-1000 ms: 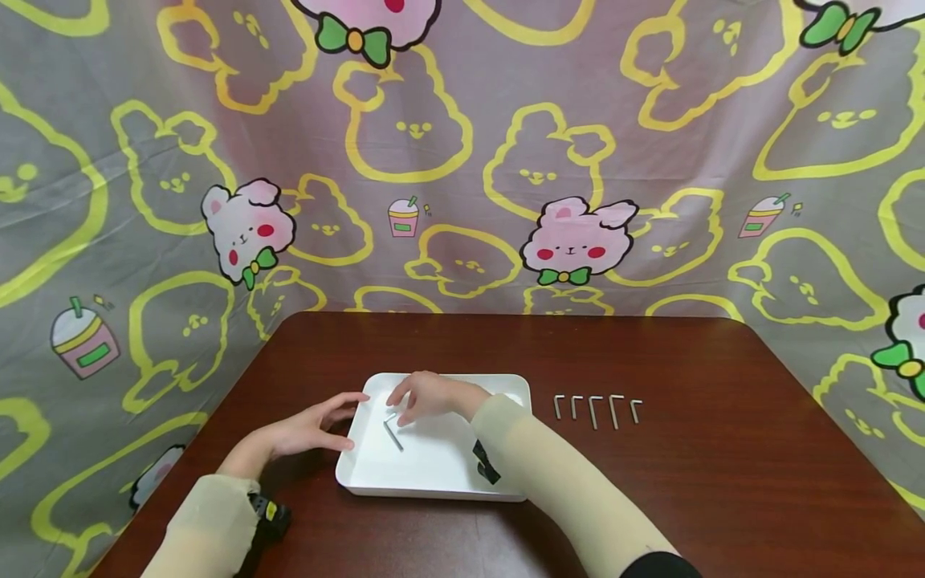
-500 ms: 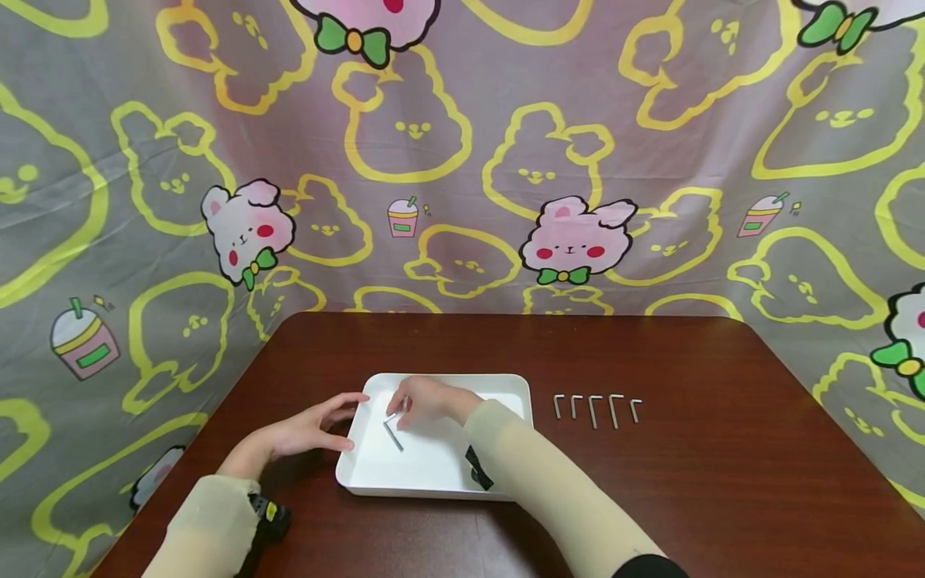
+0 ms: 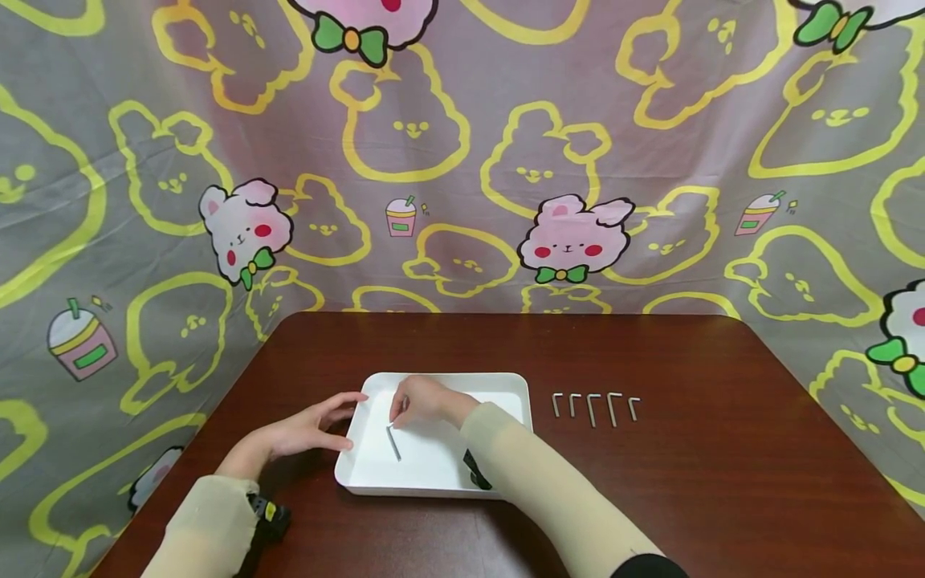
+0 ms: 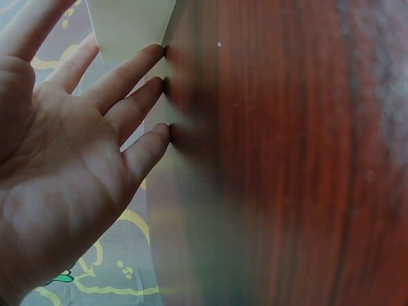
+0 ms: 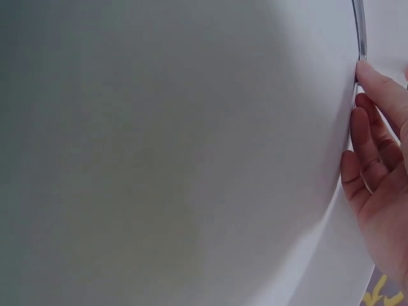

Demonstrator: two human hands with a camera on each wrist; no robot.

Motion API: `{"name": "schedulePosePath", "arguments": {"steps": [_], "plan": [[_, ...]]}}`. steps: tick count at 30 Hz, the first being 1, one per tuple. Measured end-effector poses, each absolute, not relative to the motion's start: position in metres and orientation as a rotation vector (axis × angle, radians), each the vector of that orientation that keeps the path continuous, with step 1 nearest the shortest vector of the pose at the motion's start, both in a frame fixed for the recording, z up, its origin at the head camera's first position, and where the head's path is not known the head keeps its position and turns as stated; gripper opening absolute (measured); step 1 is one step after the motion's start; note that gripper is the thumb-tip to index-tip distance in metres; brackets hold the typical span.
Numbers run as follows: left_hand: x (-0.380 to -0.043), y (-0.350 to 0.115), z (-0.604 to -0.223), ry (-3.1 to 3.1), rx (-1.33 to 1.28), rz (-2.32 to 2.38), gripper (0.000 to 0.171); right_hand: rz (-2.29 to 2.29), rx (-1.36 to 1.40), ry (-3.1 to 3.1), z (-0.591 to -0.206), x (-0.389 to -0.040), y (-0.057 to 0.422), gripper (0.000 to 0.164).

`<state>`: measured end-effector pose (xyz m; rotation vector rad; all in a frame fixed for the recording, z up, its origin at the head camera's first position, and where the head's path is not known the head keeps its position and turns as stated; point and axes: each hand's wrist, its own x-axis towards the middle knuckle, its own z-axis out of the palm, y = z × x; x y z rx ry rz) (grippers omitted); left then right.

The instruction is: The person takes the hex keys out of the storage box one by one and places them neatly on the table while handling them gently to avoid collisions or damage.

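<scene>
A silver hex key (image 3: 393,444) is in the left part of a white tray (image 3: 462,477). My right hand (image 3: 421,400) reaches into the tray and pinches the key by its short bent end. In the right wrist view, the thumb of the right hand (image 5: 386,185) meets the end of the key (image 5: 361,32); the other fingers curve beside the tray floor. At the tray's left side, my left hand (image 3: 307,427) spreads its thumb and fingers against the rim. The left wrist view has the left hand (image 4: 70,146) palm visible, with fingertips by the table and a tray corner (image 4: 131,25).
Several more hex keys (image 3: 592,409) lie in a row on the dark brown table (image 3: 694,466), right of the tray. A patterned cloth (image 3: 448,160) hangs behind the table and along both sides.
My right fingers have closed on the hex key's short end. The key has turned a little and its long end has shifted toward the tray's near side. My left hand stays put.
</scene>
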<state>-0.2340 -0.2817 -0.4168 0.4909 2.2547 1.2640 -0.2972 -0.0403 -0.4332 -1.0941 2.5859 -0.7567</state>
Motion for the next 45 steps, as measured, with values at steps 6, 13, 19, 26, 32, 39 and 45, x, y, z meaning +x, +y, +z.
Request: {"name": "schedulePosePath", "arguments": {"steps": [6,13,19,26,32,39,45], "plan": [[-0.235,-0.283,-0.422,2.265,0.484,1.249,0.076,-0.768,-1.09,2.58,-0.435,-0.297,-0.041,0.005],[-0.235,-0.282,-0.419,2.261,0.478,1.247,0.076,-0.758,-1.102,2.585,-0.435,-0.298,-0.04,0.006],[-0.235,-0.282,-0.417,2.266,0.474,1.246,0.077,-0.72,-1.133,2.581,-0.434,-0.299,-0.041,0.006],[-0.236,-0.283,-0.418,2.261,0.481,1.259,0.077,-0.711,-1.086,2.577,-0.433,-0.298,-0.042,0.013],[-0.236,-0.283,-0.418,2.267,0.475,1.259,0.077,-0.699,-1.105,2.576,-0.431,-0.296,-0.041,0.014],[-0.236,-0.284,-0.419,2.279,0.47,1.244,0.077,-0.769,-1.094,2.538,-0.427,-0.296,-0.038,0.013],[-0.237,-0.283,-0.419,2.277,0.477,1.248,0.077,-0.85,-1.091,2.505,-0.426,-0.298,-0.034,0.007]]}}
